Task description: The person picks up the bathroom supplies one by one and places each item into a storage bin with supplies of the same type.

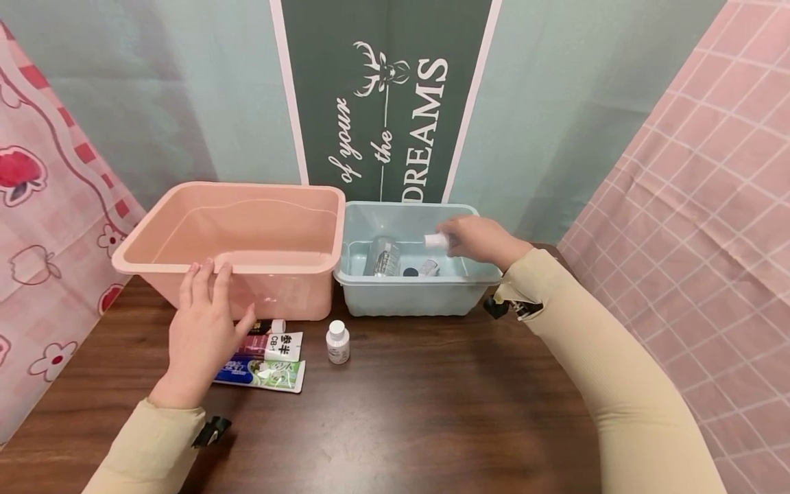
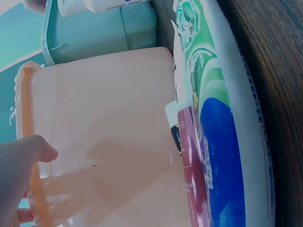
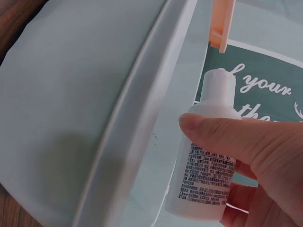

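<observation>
Over the light blue bin (image 1: 407, 298), my right hand (image 1: 478, 240) grips a small white bottle (image 3: 203, 175) with a white cap and dense black print. Thumb and fingers hold its sides, cap uppermost in the right wrist view. My left hand (image 1: 204, 329) rests at the front rim of the pink bin (image 1: 296, 288), fingers extended to the rim and thumb (image 2: 45, 149) beside the outer wall. Inside the blue bin lie a clear bottle (image 1: 384, 257) and a small dark-capped bottle (image 1: 428, 268). No objects show inside the pink bin.
Several tubes lie before the pink bin, among them a blue-green tube (image 1: 265, 372) and a red-and-white tube (image 1: 280, 346). A white capped bottle (image 1: 337, 343) stands on the brown table (image 1: 401, 418). Hanging cloths enclose the back and sides.
</observation>
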Demonstrator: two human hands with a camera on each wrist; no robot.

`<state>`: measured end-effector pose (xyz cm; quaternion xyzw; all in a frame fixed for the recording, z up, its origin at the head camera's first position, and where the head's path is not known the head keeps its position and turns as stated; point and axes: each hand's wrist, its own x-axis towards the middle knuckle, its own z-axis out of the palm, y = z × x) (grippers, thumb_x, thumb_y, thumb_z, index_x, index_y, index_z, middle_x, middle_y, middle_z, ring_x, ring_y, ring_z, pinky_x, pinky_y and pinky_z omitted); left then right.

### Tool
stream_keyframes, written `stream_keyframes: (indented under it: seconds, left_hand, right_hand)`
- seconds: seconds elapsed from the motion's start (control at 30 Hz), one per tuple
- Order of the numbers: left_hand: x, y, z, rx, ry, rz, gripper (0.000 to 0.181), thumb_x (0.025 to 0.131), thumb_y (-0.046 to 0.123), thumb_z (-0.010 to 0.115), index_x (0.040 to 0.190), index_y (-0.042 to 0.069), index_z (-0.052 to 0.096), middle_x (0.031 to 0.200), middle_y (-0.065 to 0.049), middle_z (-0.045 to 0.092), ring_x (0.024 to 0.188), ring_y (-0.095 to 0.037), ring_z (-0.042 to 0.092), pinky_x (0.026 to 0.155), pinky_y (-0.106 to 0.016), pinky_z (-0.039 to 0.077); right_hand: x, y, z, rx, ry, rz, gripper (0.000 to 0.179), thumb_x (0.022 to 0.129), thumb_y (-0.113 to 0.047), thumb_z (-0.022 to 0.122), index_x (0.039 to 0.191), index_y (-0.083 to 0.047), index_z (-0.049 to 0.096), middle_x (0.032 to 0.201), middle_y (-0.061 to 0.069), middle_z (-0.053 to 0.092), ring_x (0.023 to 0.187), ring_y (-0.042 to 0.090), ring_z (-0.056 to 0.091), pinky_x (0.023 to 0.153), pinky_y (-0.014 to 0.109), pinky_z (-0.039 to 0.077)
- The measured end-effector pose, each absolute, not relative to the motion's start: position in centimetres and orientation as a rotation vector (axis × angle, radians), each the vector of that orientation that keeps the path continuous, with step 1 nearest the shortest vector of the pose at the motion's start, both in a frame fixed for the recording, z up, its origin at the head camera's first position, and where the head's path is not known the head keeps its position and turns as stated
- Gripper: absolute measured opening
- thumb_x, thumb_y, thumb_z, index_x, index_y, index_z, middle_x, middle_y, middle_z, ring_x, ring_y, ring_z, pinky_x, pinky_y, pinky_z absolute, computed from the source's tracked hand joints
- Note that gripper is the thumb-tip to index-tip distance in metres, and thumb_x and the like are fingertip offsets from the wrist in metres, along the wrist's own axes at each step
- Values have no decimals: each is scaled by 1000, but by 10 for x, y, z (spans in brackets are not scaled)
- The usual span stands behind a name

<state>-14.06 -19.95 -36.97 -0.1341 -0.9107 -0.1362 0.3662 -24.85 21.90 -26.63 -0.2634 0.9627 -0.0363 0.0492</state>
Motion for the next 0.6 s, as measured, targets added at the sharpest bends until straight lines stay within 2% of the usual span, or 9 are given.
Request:
stream_keyframes:
  seconds: [0.13, 0.3, 0.47, 0.6]
  left_hand:
    - [-139, -198, -371, -351, -2348, -340, 72, 68, 22, 72, 128, -6, 43, 126, -33, 41, 123, -49, 34, 83, -63, 43]
    - [-140, -198, -371, -356, -2339, -332, 72, 68, 21, 73, 127, -6, 43, 126, -33, 42, 123, -49, 35, 84, -63, 42]
    - [-142, -200, -370, -358, -2321, -333, 71, 68, 22, 72, 127, -6, 43, 126, -34, 42, 122, -50, 35, 84, -63, 42]
    - [-142, -200, -369, -357, -2324, -341, 71, 68, 21, 72, 127, -6, 43, 126, -34, 41, 122, -50, 35, 85, -63, 42]
  right_hand:
    - [-252, 220, -268, -823, 2922, -113, 30, 78, -5, 72, 107, -6, 64, 90, 6, 65, 83, 21, 58, 75, 41, 48]
    - [-255, 221, -265, -820, 2915, -121, 32, 79, -4, 71, 110, -5, 64, 95, 9, 65, 86, 23, 59, 77, 42, 48]
    - [-260, 222, -264, -852, 2911, -142, 26, 76, -2, 72, 100, -6, 63, 85, 7, 63, 79, 23, 56, 73, 41, 48]
    - [-265, 224, -267, -831, 2908, -120, 33, 77, -3, 72, 109, -5, 64, 88, 9, 64, 82, 24, 58, 77, 42, 48]
